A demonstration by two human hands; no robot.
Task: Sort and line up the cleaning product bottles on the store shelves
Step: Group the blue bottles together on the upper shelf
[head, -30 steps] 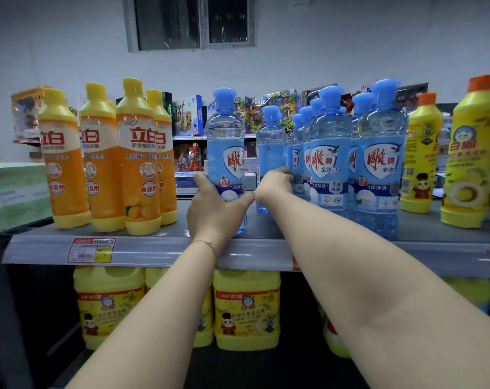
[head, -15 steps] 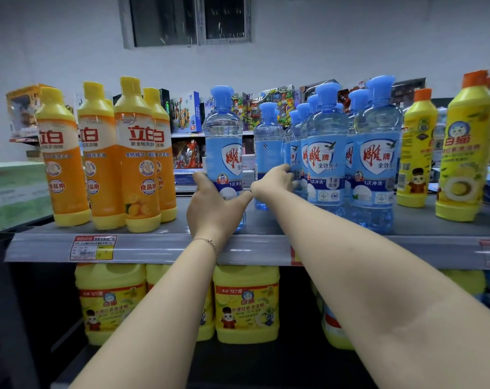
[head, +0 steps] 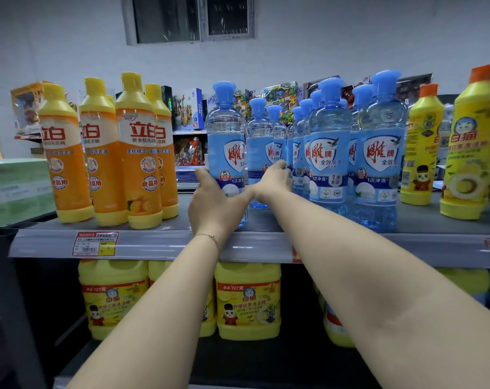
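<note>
On the grey shelf (head: pixel 159 242) stand several clear blue bottles with blue caps. My left hand (head: pixel 214 204) is wrapped around the lower part of the front blue bottle (head: pixel 225 136), left of the others. My right hand (head: pixel 273 181) reaches further back and grips a second blue bottle (head: pixel 259 130) behind it. A tight cluster of blue bottles (head: pixel 329 141) stands to the right. Several orange bottles (head: pixel 137 153) with yellow caps stand at the left, and yellow bottles (head: pixel 468 141) with orange caps at the right.
Large yellow jugs (head: pixel 248 299) fill the lower shelf. A price tag (head: pixel 95 244) hangs on the shelf's front rail. Green boxes (head: pixel 13 189) sit at the far left. Toy boxes (head: pixel 187 110) stand on shelves behind. A gap on the shelf separates orange and blue bottles.
Both hands stay on the same two blue bottles. My right hand has slid slightly further back and right along the rear bottle. The view has shifted a little.
</note>
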